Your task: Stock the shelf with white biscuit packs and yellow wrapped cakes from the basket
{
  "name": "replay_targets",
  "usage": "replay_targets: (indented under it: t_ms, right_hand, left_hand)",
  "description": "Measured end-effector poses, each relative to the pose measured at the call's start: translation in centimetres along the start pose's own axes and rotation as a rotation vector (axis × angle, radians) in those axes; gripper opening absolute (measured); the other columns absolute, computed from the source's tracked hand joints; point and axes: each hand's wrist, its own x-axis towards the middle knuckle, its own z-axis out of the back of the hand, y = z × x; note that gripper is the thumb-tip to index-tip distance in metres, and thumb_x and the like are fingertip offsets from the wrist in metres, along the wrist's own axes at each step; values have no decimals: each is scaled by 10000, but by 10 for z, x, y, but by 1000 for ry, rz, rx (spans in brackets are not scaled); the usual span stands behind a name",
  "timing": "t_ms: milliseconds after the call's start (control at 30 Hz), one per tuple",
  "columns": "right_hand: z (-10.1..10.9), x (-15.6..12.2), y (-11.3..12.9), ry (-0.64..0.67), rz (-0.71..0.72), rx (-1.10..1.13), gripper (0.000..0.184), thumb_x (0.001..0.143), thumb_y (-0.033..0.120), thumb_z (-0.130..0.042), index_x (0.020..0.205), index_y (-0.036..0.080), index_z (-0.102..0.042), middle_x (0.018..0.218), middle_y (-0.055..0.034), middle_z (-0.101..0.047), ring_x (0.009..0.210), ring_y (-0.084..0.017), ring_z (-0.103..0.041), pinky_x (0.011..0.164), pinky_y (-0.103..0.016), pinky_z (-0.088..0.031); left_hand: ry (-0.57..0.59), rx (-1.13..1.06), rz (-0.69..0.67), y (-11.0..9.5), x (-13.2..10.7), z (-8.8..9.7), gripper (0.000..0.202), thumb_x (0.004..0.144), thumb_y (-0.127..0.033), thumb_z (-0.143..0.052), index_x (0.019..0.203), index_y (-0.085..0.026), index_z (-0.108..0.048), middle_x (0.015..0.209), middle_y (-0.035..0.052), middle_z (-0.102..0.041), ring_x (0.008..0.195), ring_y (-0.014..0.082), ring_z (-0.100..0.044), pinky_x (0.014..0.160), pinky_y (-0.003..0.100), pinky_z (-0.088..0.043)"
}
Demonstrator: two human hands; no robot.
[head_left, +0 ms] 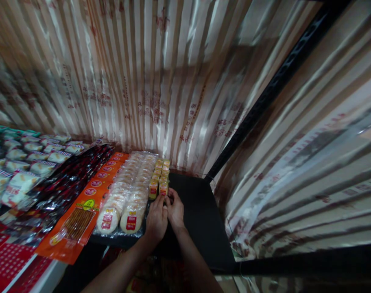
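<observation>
Two rows of small yellow snack packs (153, 189) with red labels stand on the black shelf. At the front of the right-hand row, my left hand (156, 219) and my right hand (175, 210) come together, fingers bent and closed at the front small yellow snack pack (163, 188). Its lower part is hidden behind my fingertips. Just left of my hands lie two long rows of round white cakes (131, 219) in clear wrap with red labels.
Left of the cakes are orange snack bags (78, 221), dark shiny packets (66, 179) and many white pouches (19, 187). Bare black shelf (197, 215) lies to the right. Printed plastic sheeting (161, 81) hangs behind, with a black metal post (265, 95) at the right corner.
</observation>
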Motion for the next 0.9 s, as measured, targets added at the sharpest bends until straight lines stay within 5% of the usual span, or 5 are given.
replay_targets:
  t_ms: [333,633,900]
  right_hand:
    - [-8,-3,-1,-48,-2,22,340,749,248,-472,1055,174,-601,1002,-64,-654,869,-167,-620,796,-280,-489]
    - [-14,-4,-7,-82,-5,26,347,747,259,-493,1072,198,-598,1044,-66,-640,913,-185,-611,832,-324,-490]
    - [10,-36,6,-160,-5,44,365,801,321,-454,1105,152,-564,1105,-125,-599,960,-196,-596,852,-349,-481]
  left_hand:
    - [-34,94,-71,11,-1,-3,463,845,-184,-287,1240,-43,-482,1321,163,-473,1235,235,-413,1038,412,-339]
    - [-136,83,-139,24,-2,-12,419,851,-179,-308,1207,-113,-518,1301,131,-505,1185,215,-475,985,408,-405]
    - [-175,-4,-112,11,-21,3,347,829,-173,-334,1082,-126,-567,1134,128,-607,1087,214,-537,944,406,-433]
